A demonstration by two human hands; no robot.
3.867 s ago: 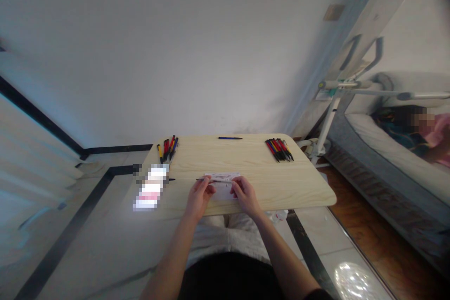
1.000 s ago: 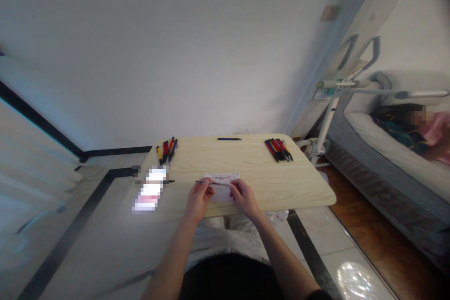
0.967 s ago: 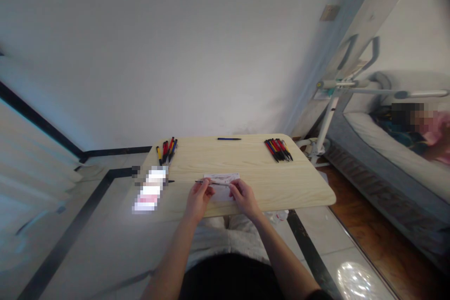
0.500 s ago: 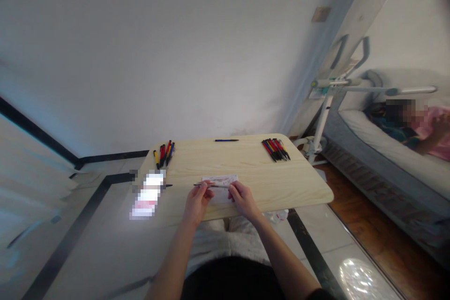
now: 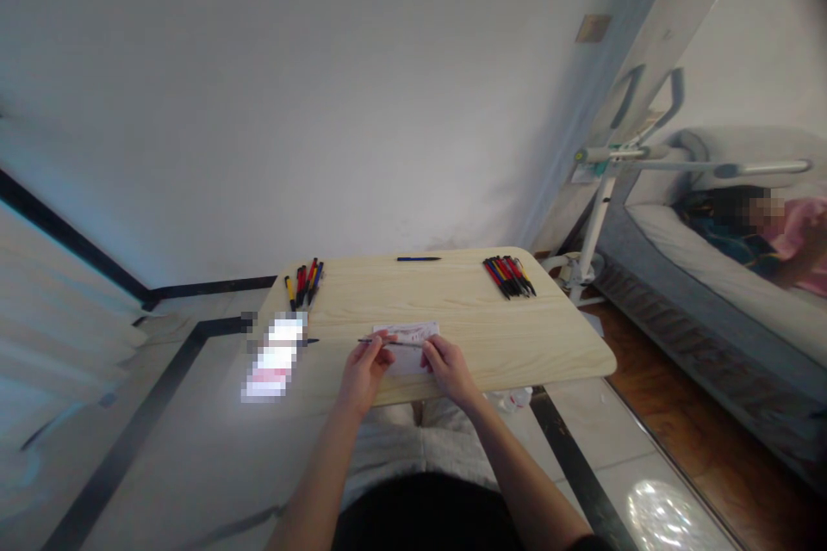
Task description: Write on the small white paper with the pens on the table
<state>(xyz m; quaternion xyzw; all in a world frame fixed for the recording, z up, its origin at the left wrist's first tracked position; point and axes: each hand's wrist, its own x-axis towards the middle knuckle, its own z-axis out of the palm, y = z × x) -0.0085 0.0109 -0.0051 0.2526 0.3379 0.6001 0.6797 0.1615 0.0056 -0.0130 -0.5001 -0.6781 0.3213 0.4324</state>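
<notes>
My left hand (image 5: 365,366) is closed in a pinch on a slim pen (image 5: 406,343), whose dark end sticks out past the fingers to the left. At the pen's other end, the fingers of my right hand (image 5: 447,363) are pinched together on it. The pen lies level between both hands, above a white printed paper (image 5: 413,362) near the table's front edge. Fingers cover much of the pen, so its details are hard to make out.
The wooden table (image 5: 362,297) carries a bunch of coloured pens (image 5: 308,282) at left and another pen bunch (image 5: 509,277) at right. A single blue pen (image 5: 419,258) lies by the back edge. A bright, blurred-out phone-like screen (image 5: 275,357) is at left. A person lies on the sofa.
The whole view has shifted very slightly. Both hands keep the same pinch on the pen, and the things on the table stay in place.
</notes>
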